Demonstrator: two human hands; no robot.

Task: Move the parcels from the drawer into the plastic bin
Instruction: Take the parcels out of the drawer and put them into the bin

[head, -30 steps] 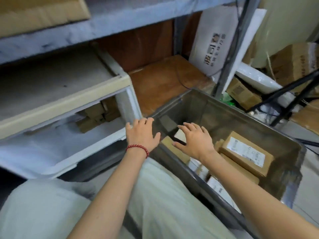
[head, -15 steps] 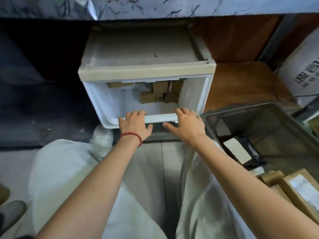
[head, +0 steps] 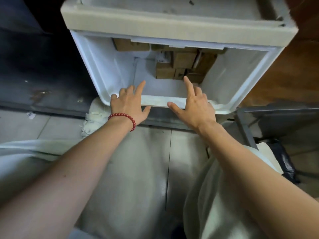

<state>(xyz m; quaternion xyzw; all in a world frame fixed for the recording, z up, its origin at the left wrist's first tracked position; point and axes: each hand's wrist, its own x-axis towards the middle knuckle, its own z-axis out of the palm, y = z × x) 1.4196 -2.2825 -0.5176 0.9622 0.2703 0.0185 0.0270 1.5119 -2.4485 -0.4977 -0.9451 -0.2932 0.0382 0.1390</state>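
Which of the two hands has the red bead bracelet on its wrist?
The left hand, lying over the front rim of the drawer, wears the bracelet. The right hand, index finger pointing toward the parcels, has a bare wrist.

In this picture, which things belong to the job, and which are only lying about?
Job: drawer, parcels at its back, bin, left hand and right hand at the drawer's rim.
Lying about: white cloth and paper scrap on the floor.
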